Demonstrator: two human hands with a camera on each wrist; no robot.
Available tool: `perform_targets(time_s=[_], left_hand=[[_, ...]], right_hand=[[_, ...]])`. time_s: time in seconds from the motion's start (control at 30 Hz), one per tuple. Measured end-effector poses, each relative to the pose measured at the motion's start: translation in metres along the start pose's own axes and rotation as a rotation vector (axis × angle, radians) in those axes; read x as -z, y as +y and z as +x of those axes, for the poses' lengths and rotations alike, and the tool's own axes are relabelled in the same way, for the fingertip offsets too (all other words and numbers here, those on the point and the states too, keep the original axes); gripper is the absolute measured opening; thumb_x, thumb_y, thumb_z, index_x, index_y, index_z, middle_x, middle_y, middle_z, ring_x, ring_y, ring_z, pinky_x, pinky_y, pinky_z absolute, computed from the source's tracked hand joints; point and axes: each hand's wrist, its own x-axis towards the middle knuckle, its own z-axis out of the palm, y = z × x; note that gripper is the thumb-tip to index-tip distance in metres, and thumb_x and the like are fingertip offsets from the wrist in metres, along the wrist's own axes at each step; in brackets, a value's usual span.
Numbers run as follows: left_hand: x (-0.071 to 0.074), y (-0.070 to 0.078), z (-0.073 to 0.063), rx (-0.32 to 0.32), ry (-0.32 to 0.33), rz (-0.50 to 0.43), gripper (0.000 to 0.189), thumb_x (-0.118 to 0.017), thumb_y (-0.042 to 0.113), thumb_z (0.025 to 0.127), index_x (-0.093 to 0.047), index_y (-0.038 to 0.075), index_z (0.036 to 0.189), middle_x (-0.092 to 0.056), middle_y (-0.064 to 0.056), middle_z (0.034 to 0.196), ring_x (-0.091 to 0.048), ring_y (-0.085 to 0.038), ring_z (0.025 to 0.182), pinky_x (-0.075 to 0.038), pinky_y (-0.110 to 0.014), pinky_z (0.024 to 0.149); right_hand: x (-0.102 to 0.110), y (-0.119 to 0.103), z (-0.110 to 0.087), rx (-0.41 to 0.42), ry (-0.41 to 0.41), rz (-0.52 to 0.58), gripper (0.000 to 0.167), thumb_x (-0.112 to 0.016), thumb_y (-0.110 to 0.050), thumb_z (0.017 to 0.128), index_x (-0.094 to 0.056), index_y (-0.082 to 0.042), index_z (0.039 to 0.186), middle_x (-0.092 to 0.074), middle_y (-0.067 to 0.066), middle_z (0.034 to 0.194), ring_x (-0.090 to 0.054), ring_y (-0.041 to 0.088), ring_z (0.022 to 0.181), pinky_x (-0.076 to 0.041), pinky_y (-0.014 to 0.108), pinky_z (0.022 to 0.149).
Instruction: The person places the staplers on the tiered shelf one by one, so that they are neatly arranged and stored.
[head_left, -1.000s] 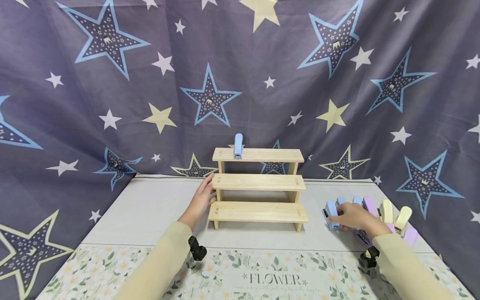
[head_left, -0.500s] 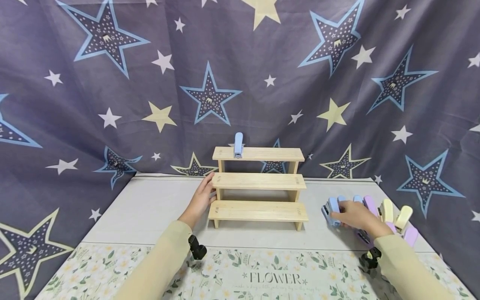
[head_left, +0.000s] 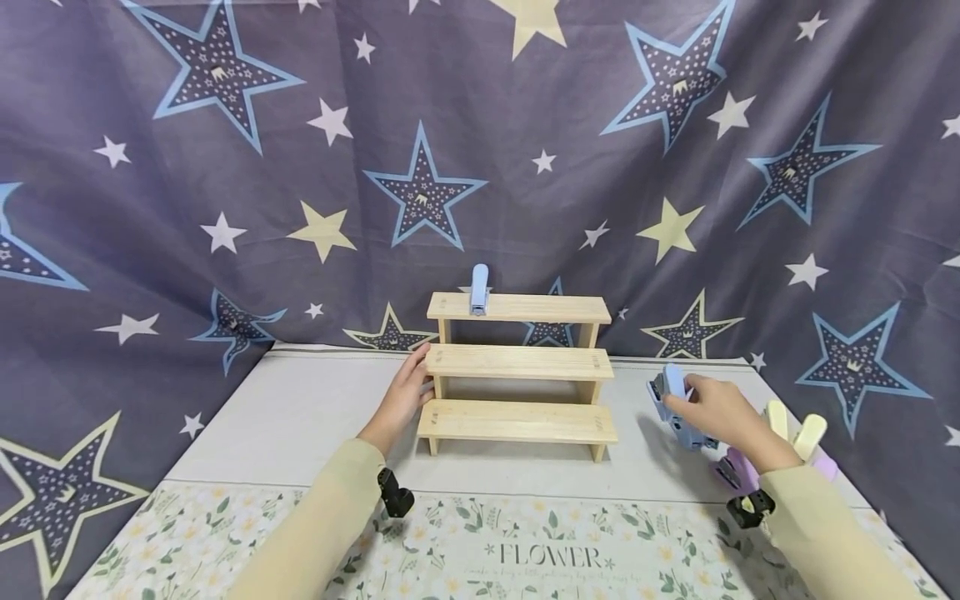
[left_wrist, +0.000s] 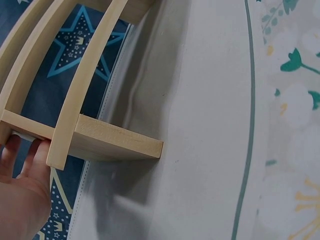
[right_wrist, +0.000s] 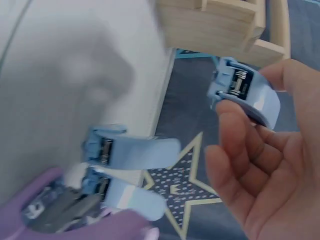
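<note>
A light blue stapler (head_left: pixel 672 382) is pinched between the thumb and fingers of my right hand (head_left: pixel 726 412), held above the tabletop right of the wooden shelf. In the right wrist view, its metal spring part shows on the held stapler (right_wrist: pixel 244 92). My left hand (head_left: pixel 401 402) touches the left end of the three-tier wooden shelf (head_left: pixel 517 361), with its fingertips against the side panel in the left wrist view. On the top tier, towards the left, another light blue stapler (head_left: pixel 479 290) stands. More blue staplers (right_wrist: pixel 142 153) lie below my right hand.
A purple stapler (head_left: pixel 738 471) lies beneath my right wrist, and yellow staplers (head_left: pixel 810 435) stand further right. A starry curtain (head_left: pixel 525 208) hangs close behind the shelf. The table's front part has a flower-print cover (head_left: pixel 555 533).
My right hand has gripped a blue stapler and raised it off the table, away from the other staplers. My left hand has stayed at the shelf.
</note>
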Motion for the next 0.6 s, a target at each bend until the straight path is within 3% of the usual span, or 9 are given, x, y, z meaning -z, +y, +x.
perform_targets(time_s=[0.2, 0.6], left_hand=[[-0.001, 0.000, 0.000, 0.005, 0.000, 0.012, 0.049, -0.026, 0.022, 0.112, -0.021, 0.016, 0.161, -0.027, -0.020, 0.158, -0.034, -0.041, 0.139, -0.032, -0.054, 0.116], [-0.002, 0.000, 0.000, 0.008, 0.006, 0.022, 0.050, -0.027, 0.023, 0.112, -0.021, 0.016, 0.161, -0.028, -0.021, 0.157, -0.034, -0.041, 0.139, -0.032, -0.055, 0.115]], right_hand=[[0.011, -0.019, 0.005, -0.027, 0.007, 0.071, 0.030, -0.058, -0.037, 0.099, -0.053, -0.009, 0.090, -0.060, 0.001, 0.063, -0.055, 0.018, 0.054, -0.043, 0.031, 0.046], [0.011, -0.066, 0.036, 0.063, 0.028, 0.130, 0.029, -0.059, -0.036, 0.099, -0.056, -0.007, 0.101, -0.063, 0.001, 0.067, -0.063, 0.019, 0.060, -0.048, 0.032, 0.053]])
